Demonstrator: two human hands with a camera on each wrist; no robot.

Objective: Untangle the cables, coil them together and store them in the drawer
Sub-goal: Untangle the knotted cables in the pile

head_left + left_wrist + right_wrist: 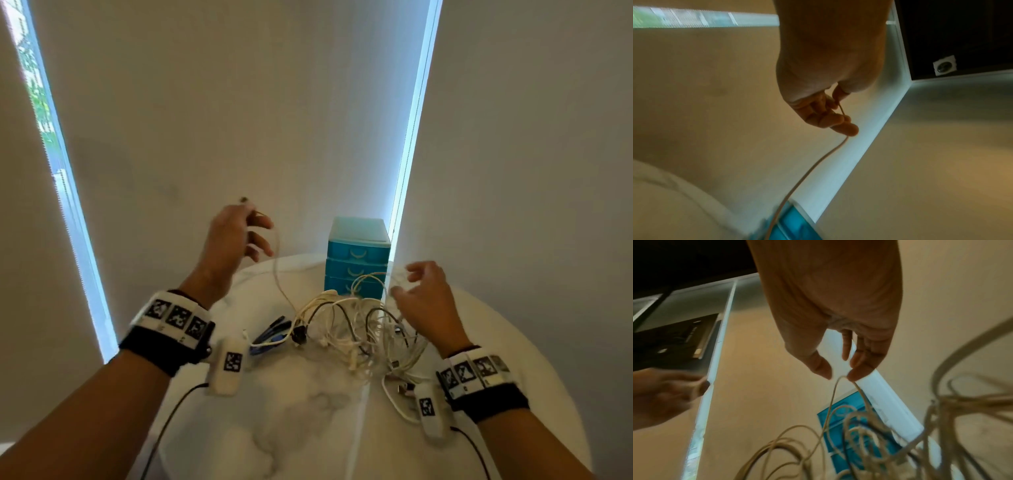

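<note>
Left hand [236, 236]: raised above the far left of the table [308, 394]; grip closed, thumb and fingers [846, 128] pinching one end of a white cable [276, 270], its plug tip showing just above the hand.
White cable: runs down from the left hand in a slack curve and enters the tangle of cables [356, 325].
Right hand [424, 298]: held just above the right side of the tangle; the right wrist view shows a thin loop [840, 386] passing between thumb tip and fingertips [855, 374]. Whether the grip is closed on the loop or only touches it cannot be told.
Tangle of cables: mostly white with a few black strands, heaped at the middle of the table, just in front of the drawer unit [358, 257].
Blue cable [270, 337]: lies at the left edge of the tangle, touching it.
Drawer unit: teal, three drawers stacked, all closed, standing at the far edge of the table; some loops rise in front of its lowest drawer.
Table: round, white marbled top.
Wristbands [171, 329]: black bands with printed markers, one on each wrist.
</note>
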